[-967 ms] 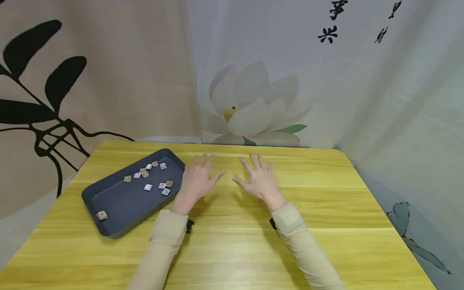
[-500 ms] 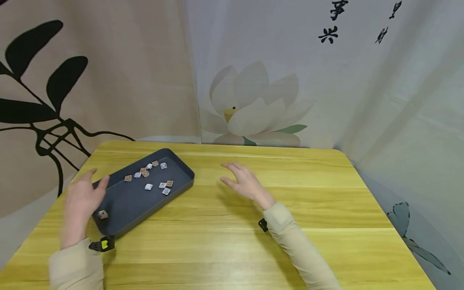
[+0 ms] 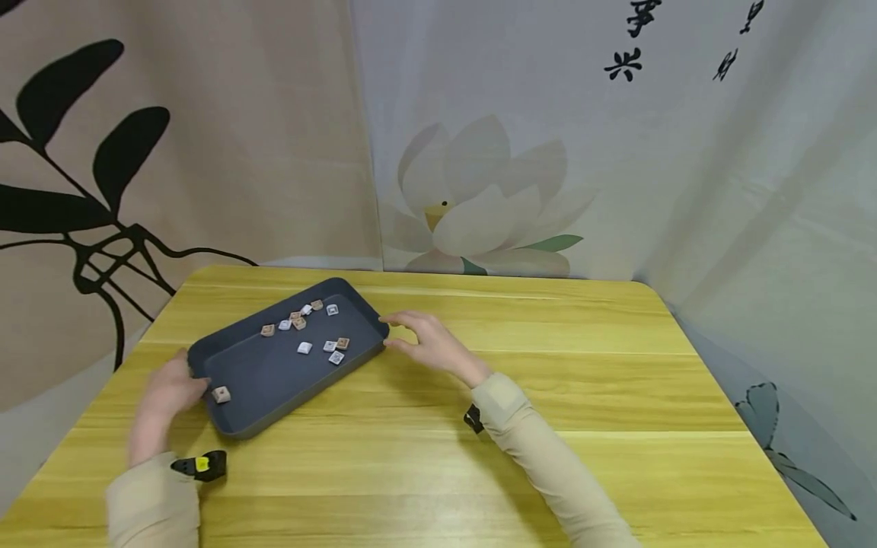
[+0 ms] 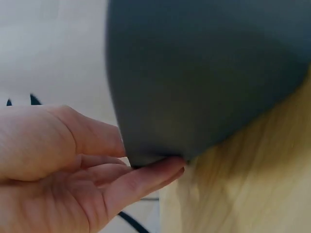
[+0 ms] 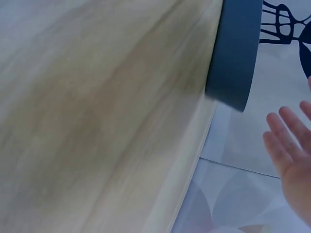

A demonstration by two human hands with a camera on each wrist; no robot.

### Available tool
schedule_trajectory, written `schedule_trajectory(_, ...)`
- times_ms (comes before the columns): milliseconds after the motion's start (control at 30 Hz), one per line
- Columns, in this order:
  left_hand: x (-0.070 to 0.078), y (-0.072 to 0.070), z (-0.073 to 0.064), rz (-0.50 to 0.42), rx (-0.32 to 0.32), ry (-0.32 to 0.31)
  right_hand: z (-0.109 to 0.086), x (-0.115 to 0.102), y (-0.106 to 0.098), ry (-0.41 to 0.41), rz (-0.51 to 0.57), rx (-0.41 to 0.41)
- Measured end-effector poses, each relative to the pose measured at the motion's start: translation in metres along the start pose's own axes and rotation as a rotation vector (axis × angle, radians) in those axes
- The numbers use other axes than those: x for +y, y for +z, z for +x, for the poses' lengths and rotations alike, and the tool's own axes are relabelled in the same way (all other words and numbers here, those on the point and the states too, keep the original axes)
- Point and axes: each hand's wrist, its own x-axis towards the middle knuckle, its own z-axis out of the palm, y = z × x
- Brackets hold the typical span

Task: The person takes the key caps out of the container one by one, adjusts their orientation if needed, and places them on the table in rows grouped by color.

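A dark grey rectangular tray (image 3: 267, 415) sits at a slant on the left part of the table, with several small white and brown square tiles (image 3: 298, 323) lying in it. My left hand (image 3: 167, 388) grips the tray's left end, thumb over the rim; in the left wrist view its fingers (image 4: 146, 182) reach under the tray's bottom edge. At the opposite end, my right hand (image 3: 432, 342) is held around the right corner, thumb and fingers spread. The right wrist view has its fingers (image 5: 286, 131) nearly straight and a little apart from the tray wall (image 5: 233, 58).
The yellow wooden table (image 3: 438, 472) extends to the front and right of the tray. Behind it hangs a pale curtain (image 3: 274, 152) printed with leaves and a lotus. A black strap with a small device (image 3: 205, 465) is on the left wrist.
My left hand has gone from the tray's right side to its left end and taken hold. My right hand has moved left to the tray's right corner. The tray has shifted slightly right.
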Motion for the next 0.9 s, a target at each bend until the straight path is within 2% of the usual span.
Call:
schedule_trajectory(200, 0.024, 0.011, 0.008, -0.058, 0.004, 0.047, 0.003, 0.005, -0.002, 0.022, 0.134, -0.026)
schedule_trajectory(400, 0.043, 0.024, 0.017, -0.184, -0.024, 0.091, 0.001, 0.018, -0.004, 0.055, 0.242, -0.077)
schedule_trajectory(500, 0.051, 0.029, 0.021, -0.229, -0.052, 0.119, 0.002, 0.023, -0.005, 0.074, 0.248, -0.102)
schedule_trajectory(667, 0.06, 0.034, 0.025, -0.254, -0.084, 0.155, 0.001, 0.029, -0.004, 0.101, 0.252, -0.175)
schedule_trajectory(900, 0.063, 0.038, 0.026, -0.365, -0.131, 0.14, -0.001, 0.035, -0.001, 0.136, 0.214, -0.242)
